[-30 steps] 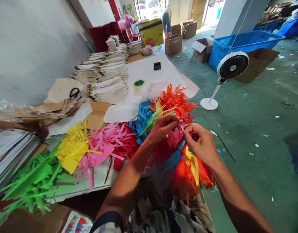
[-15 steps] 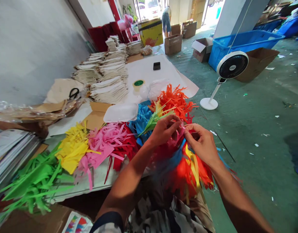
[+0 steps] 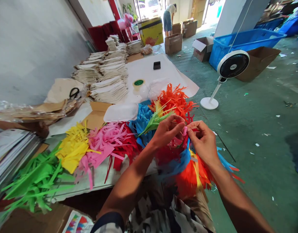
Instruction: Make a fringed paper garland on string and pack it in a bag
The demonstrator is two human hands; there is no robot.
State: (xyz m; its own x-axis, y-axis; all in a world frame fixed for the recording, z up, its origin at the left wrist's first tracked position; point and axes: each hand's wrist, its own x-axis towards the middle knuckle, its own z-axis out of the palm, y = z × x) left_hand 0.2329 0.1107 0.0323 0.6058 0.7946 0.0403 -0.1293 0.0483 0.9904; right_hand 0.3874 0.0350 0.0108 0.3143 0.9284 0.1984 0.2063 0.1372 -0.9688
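In front of my body, my right hand (image 3: pixel 201 139) pinches a small pink paper strip (image 3: pixel 185 130) between thumb and fingertips. Close against its left side is my left hand (image 3: pixel 169 131), fingers curled and thumb reaching toward the strip; what lies inside its fingers is hidden. Below both hands hangs a bunch of orange strips (image 3: pixel 191 176) with a yellow strip (image 3: pixel 196 166) and blue strips (image 3: pixel 181 163), partly blurred. Just beyond my hands are an orange-red strip pile (image 3: pixel 173 98), a light green and yellow bunch (image 3: pixel 156 121) and a blue pile (image 3: pixel 143 118).
Pink (image 3: pixel 105 137), yellow (image 3: pixel 73 149) and green strips (image 3: pixel 33 183) lie along the table's near edge. Behind are a plastic tray (image 3: pixel 121 112), tape roll (image 3: pixel 138 83), phone (image 3: pixel 157 65) and paper stacks (image 3: pixel 110 77). A fan (image 3: pixel 233 66) stands right; a person (image 3: pixel 167 21) bends near boxes.
My hands have shifted slightly, and the pink strip shows more plainly between them. The hanging strips have swung a little to the right. The person at the back has moved slightly right.
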